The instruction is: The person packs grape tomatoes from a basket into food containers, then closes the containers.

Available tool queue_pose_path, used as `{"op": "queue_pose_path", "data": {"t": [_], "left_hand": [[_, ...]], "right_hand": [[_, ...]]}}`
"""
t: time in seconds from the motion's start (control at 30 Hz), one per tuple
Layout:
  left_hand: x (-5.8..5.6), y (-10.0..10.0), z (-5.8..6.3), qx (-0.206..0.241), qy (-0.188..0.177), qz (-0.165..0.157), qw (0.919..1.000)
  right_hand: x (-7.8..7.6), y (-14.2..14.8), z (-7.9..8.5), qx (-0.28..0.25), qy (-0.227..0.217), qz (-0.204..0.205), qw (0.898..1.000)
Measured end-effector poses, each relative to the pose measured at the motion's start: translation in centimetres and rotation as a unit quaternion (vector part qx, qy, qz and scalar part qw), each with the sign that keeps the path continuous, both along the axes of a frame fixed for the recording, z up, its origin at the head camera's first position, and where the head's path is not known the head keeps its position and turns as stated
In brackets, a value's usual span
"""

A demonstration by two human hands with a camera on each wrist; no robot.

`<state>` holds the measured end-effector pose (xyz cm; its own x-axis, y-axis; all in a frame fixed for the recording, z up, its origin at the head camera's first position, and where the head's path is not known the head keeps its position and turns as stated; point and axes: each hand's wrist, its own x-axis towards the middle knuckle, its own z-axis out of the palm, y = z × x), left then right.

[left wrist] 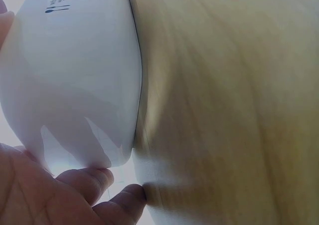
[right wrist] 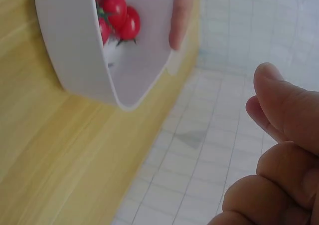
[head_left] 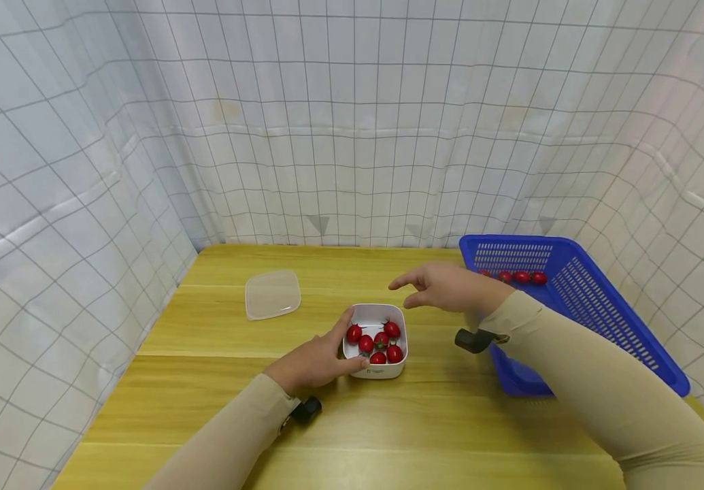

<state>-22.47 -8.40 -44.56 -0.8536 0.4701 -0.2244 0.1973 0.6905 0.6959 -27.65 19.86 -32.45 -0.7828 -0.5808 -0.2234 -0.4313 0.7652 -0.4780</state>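
A white square plastic container (head_left: 375, 371) stands on the table with several cherry tomatoes (head_left: 381, 341) inside. My left hand (head_left: 317, 357) grips it from the left, the thumb along the near side and the index finger at the far left corner. In the left wrist view, the container's printed wall (left wrist: 75, 75) fills the upper left, with fingertips (left wrist: 89, 182) just below it. My right hand (head_left: 446, 287) hovers between the container and the blue basket (head_left: 627, 316), holding nothing. Its index finger and thumb stand apart in the head view; the other fingers curl loosely in the right wrist view.
A translucent lid (head_left: 273, 295) lies flat on the wooden table (head_left: 388, 435), left of the container. Several more tomatoes (head_left: 522, 277) lie at the far end of the basket, partly behind my right wrist. White grid-patterned curtains (head_left: 352, 136) enclose the back and sides.
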Motion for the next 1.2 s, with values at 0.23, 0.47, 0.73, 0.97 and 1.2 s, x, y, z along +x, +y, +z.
{"op": "queue_pose_path", "data": {"t": [0.23, 0.47, 0.73, 0.97, 1.2], "left_hand": [[0.0, 0.0, -0.1, -0.007, 0.009, 0.000, 0.9999], [0.1, 0.0, 0.0, -0.007, 0.007, 0.003, 0.9999], [0.2, 0.1, 0.3, -0.009, -0.001, 0.001, 1.0000], [0.3, 0.2, 0.4, -0.008, -0.002, 0.005, 1.0000], [0.3, 0.2, 0.3, -0.003, -0.003, 0.002, 1.0000]], "right_hand": [[-1.4, 4.4, 0.7, -0.022, 0.039, -0.074, 0.996], [-3.0, 11.3, 0.4, -0.017, 0.085, -0.145, 0.986], [-4.1, 17.8, -2.3, 0.025, 0.089, -0.193, 0.977], [-4.0, 21.0, -4.9, 0.060, 0.071, -0.176, 0.980], [-4.0, 21.7, -6.2, 0.052, 0.044, -0.171, 0.983]]}}
